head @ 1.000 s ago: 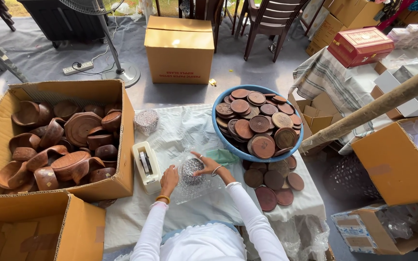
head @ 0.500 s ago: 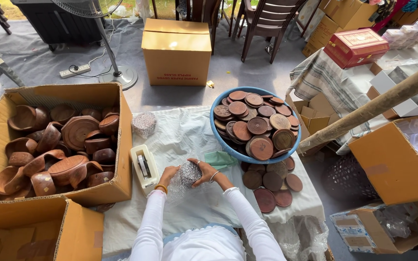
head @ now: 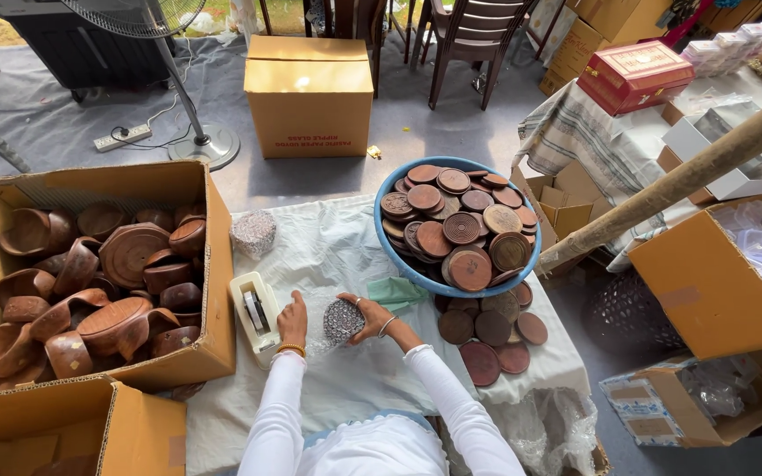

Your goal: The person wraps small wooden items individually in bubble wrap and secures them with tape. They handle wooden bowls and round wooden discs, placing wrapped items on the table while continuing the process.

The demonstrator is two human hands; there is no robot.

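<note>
Wrapped disc [head: 343, 321] now rests in right hand [head: 370, 317]'s grip, left hand [head: 292, 319] lowered, fingers curled empty.

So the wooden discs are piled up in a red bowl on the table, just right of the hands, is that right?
Not quite. The head view shows the bowl is blue, not red. The rest holds: the wooden discs are piled in it on the cloth-covered table, right of the left hand and right hand.

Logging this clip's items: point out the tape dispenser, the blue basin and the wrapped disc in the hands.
tape dispenser [head: 255, 316], head view, on its white body.
blue basin [head: 387, 262], head view, on its left rim.
wrapped disc [head: 343, 320], head view, on its middle, between both hands.
</note>
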